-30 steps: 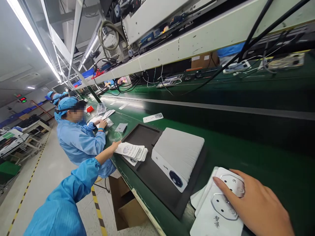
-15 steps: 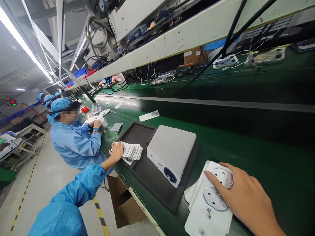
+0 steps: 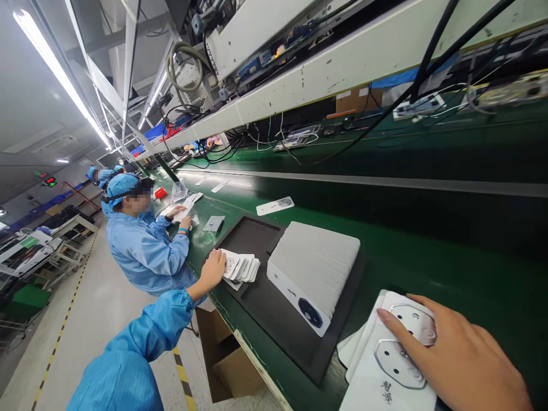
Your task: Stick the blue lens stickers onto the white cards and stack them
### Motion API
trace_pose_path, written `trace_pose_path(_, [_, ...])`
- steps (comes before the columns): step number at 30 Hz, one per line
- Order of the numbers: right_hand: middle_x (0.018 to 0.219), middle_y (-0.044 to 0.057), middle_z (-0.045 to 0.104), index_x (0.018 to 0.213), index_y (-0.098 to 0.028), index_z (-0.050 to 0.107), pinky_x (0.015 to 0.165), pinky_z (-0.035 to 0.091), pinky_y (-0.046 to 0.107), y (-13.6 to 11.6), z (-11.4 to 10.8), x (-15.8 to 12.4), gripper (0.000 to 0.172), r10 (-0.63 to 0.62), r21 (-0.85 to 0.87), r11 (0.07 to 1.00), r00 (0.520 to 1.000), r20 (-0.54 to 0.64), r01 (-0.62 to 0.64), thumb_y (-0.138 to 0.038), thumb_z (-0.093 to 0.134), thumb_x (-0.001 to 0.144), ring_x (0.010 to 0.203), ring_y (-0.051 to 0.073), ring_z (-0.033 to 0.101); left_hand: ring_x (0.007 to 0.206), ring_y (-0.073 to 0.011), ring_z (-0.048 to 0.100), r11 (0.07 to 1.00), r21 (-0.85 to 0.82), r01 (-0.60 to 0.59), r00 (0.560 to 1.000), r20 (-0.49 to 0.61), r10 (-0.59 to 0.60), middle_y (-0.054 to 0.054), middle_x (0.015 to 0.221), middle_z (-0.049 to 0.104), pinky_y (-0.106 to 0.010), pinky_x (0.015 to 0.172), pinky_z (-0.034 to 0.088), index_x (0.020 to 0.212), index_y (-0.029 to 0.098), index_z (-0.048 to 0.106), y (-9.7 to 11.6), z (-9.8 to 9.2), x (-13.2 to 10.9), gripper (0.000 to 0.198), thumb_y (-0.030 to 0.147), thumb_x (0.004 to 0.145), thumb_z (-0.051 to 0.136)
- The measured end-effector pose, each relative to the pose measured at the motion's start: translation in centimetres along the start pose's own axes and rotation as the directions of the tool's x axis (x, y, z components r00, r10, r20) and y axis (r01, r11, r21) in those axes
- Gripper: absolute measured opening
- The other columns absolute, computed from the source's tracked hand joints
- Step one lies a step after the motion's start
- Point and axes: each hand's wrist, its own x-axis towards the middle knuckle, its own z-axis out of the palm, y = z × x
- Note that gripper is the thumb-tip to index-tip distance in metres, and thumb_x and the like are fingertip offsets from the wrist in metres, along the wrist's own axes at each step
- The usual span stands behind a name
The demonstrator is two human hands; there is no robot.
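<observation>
My left hand (image 3: 213, 270), in a blue sleeve, touches the near edge of a fanned stack of white socket cards (image 3: 242, 268). That stack lies in a dark rectangular tray (image 3: 244, 242) on the green conveyor belt (image 3: 471, 268). Beside it in the tray stands a tall block of white cards (image 3: 314, 262) with a printed end. My right hand (image 3: 456, 359) lies across loose white cards printed with a round two-pin socket (image 3: 396, 362). Those cards are on the belt at the lower right. My palm and thumb are hidden from view.
A co-worker in a blue gown and cap (image 3: 145, 251) handles papers farther along the belt. A white card (image 3: 275, 205) and a grey square sheet (image 3: 213, 224) lie on the belt. A cardboard box (image 3: 222, 365) stands below its edge. Cabled equipment fills the shelf (image 3: 325, 74) above.
My left hand has come down from just beside the fanned stack onto its near edge. My right hand stays on the socket cards. The view has shifted slightly.
</observation>
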Motion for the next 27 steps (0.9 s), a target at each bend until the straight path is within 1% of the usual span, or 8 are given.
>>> trace_pose_path(3, [0.122,0.019,0.068,0.120,-0.020,0.063,0.085,0.049,0.054,-0.8,-0.7,0.1,0.080,0.094,0.054,0.993,0.988,0.118,-0.101,-0.079,0.031,0.078,0.110,0.044,0.059,0.120,-0.0268,0.060,1.000,-0.029,-0.012,0.999,-0.030,0.011,-0.011,0.136,0.058,-0.049,0.102,0.053,0.131,0.018,0.060,0.4,0.1,0.1,0.035,0.038,0.102,0.064])
trace_pose_path(8, [0.130,0.017,0.064,0.128,-0.018,0.060,0.092,0.049,0.054,-2.0,-1.9,0.2,0.085,0.142,0.038,0.988,0.969,0.204,-0.152,-0.078,0.029,0.076,0.118,0.043,0.055,0.119,-0.0263,0.060,0.999,-0.046,-0.008,0.998,-0.060,0.005,-0.011,0.136,0.057,-0.048,0.102,0.053,0.130,0.018,0.061,1.0,-0.2,0.6,0.033,0.037,0.103,0.064])
trace_pose_path(11, [0.132,0.016,0.063,0.129,-0.017,0.060,0.094,0.049,0.052,-2.1,-2.0,0.2,0.086,0.144,0.038,0.987,0.966,0.215,-0.156,-0.077,0.029,0.076,0.120,0.042,0.054,0.116,-0.0254,0.061,0.998,-0.045,-0.031,0.999,-0.039,0.029,-0.011,0.133,0.059,-0.047,0.100,0.054,0.128,0.018,0.062,1.0,-1.8,1.3,0.032,0.037,0.103,0.064])
trace_pose_path(14, [0.130,0.016,0.064,0.128,-0.017,0.060,0.097,0.047,0.053,-1.9,-1.8,0.3,0.087,0.142,0.045,0.987,0.967,0.213,-0.155,-0.078,0.030,0.075,0.119,0.042,0.054,0.113,-0.0247,0.063,0.991,-0.050,-0.120,0.993,0.000,0.121,-0.010,0.129,0.061,-0.046,0.098,0.055,0.127,0.017,0.062,1.8,-4.3,1.9,0.031,0.037,0.103,0.064])
trace_pose_path(17, [0.129,0.016,0.065,0.127,-0.017,0.061,0.099,0.046,0.053,-1.8,-1.6,0.3,0.086,0.138,0.056,0.987,0.970,0.199,-0.152,-0.077,0.030,0.073,0.118,0.043,0.055,0.116,-0.0250,0.062,0.948,-0.087,-0.306,0.948,0.066,0.312,-0.011,0.132,0.060,-0.047,0.101,0.053,0.128,0.018,0.062,4.0,-6.1,1.7,0.031,0.038,0.104,0.061])
trace_pose_path(20, [0.128,0.016,0.065,0.125,-0.018,0.061,0.098,0.047,0.054,-1.7,-1.6,0.4,0.085,0.141,0.067,0.985,0.971,0.194,-0.156,-0.078,0.031,0.072,0.117,0.043,0.055,0.117,-0.0252,0.062,0.864,-0.131,-0.486,0.845,0.182,0.503,-0.010,0.132,0.061,-0.048,0.102,0.052,0.130,0.018,0.062,6.8,-6.2,0.7,0.035,0.042,0.103,0.062])
trace_pose_path(22, [0.125,0.017,0.066,0.123,-0.018,0.062,0.095,0.048,0.055,-1.7,-1.6,0.4,0.086,0.142,0.072,0.985,0.972,0.186,-0.158,-0.078,0.032,0.071,0.115,0.044,0.055,0.116,-0.0259,0.062,0.835,-0.124,-0.536,0.802,0.236,0.549,-0.010,0.129,0.062,-0.050,0.103,0.051,0.130,0.018,0.061,8.2,-5.8,0.3,0.039,0.045,0.101,0.065])
trace_pose_path(27, [0.123,0.020,0.066,0.122,-0.017,0.063,0.092,0.048,0.054,-1.4,-1.4,0.2,0.077,0.107,0.094,0.988,0.981,0.161,-0.123,-0.073,0.036,0.077,0.113,0.044,0.057,0.109,-0.0236,0.063,0.838,-0.075,-0.541,0.788,0.303,0.536,-0.009,0.123,0.063,-0.046,0.099,0.053,0.122,0.018,0.063,8.9,-5.1,0.9,0.032,0.042,0.101,0.065])
